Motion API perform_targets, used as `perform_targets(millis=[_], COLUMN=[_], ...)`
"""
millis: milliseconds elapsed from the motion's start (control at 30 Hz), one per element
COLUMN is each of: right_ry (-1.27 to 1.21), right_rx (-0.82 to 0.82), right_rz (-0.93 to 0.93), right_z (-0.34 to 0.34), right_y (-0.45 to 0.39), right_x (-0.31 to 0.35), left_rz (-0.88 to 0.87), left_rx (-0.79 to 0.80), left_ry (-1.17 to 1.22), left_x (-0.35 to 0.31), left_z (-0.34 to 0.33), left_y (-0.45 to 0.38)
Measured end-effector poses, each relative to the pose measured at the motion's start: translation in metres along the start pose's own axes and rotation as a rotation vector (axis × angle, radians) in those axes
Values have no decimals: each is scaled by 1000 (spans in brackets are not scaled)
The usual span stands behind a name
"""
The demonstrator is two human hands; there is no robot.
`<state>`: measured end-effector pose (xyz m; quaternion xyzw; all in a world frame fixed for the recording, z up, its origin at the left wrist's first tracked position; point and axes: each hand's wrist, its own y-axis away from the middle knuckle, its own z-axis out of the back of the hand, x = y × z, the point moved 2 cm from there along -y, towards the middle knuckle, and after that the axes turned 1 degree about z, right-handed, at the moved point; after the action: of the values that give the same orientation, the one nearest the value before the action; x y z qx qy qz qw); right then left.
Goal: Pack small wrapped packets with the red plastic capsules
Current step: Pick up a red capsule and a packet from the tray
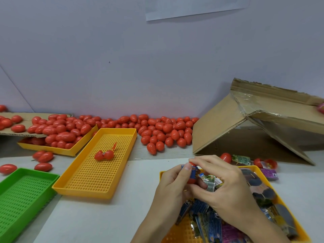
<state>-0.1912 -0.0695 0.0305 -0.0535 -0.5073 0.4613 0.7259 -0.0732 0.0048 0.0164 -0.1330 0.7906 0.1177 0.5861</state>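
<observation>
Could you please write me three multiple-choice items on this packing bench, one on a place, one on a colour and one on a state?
1. Where does the open red capsule lie?
A. in the middle yellow tray
B. in the green tray
C. on the cardboard box

2. What colour is the tray at the near left corner?
A. blue
B. green
C. white

3. What are the two hands doing?
A. resting flat on the table
B. lifting the cardboard box
C. holding a red capsule with a packet between them

Key: 1 A, since the opened capsule sits on that tray's perforated floor. 2 B, since the tray at the near left is plainly green. 3 C, since the left hand and right hand meet around the capsule above the tray of wrapped packets.
</observation>
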Motion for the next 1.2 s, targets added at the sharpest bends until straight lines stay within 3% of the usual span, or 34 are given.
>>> perform_targets(millis=[500,733,933,1200], right_ry=[-271,-8,-55,-73], right_rx=[172,47,11,7], right_rz=[-69,-75,-122,-179], right_z=[11,4,1,-1], right_y=[-4,-1,-2,-3], right_x=[2,-8,-7,-8], left_rz=[103,68,130,131], left_rx=[126,-30,1,-51], left_ry=[-21,59,245,282], left_x=[0,4,-1,2], left_z=[-2,0,-2,0], left_y=[2,-3,0,-3])
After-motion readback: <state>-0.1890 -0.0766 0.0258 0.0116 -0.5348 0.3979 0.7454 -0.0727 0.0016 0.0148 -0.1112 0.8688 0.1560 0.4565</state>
